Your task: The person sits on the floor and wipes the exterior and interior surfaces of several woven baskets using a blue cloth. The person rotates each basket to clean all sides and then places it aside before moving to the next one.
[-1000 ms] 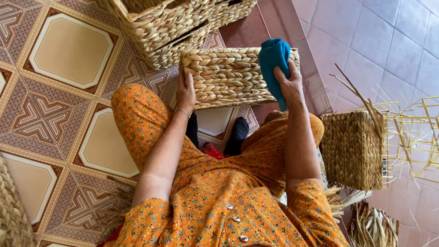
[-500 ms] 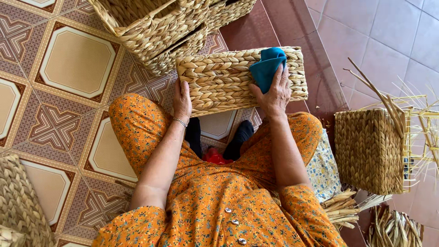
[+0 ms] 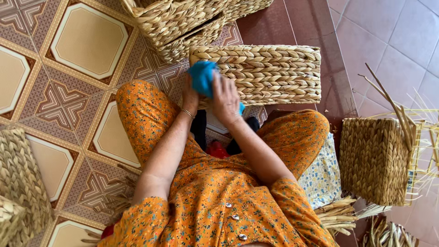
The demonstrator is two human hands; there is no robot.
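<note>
The crumpled blue cloth (image 3: 202,77) has been swept from the two o'clock end to the ten o'clock corner of the rectangular woven straw basket (image 3: 270,75), pressed under the flattened right hand (image 3: 226,98); the left hand (image 3: 189,97) is closed against the basket's near edge. Loose strands may be snagged by the cloth, judging by the rough weave.

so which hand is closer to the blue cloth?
Right. The right hand lies on the blue cloth, pressing it against the woven basket. The left hand sits at the basket's left end, just beside and below the cloth.

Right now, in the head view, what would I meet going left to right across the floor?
Woven basket at the left edge → left hand → blue cloth → right hand → unfinished basket with loose straw ends.
</note>
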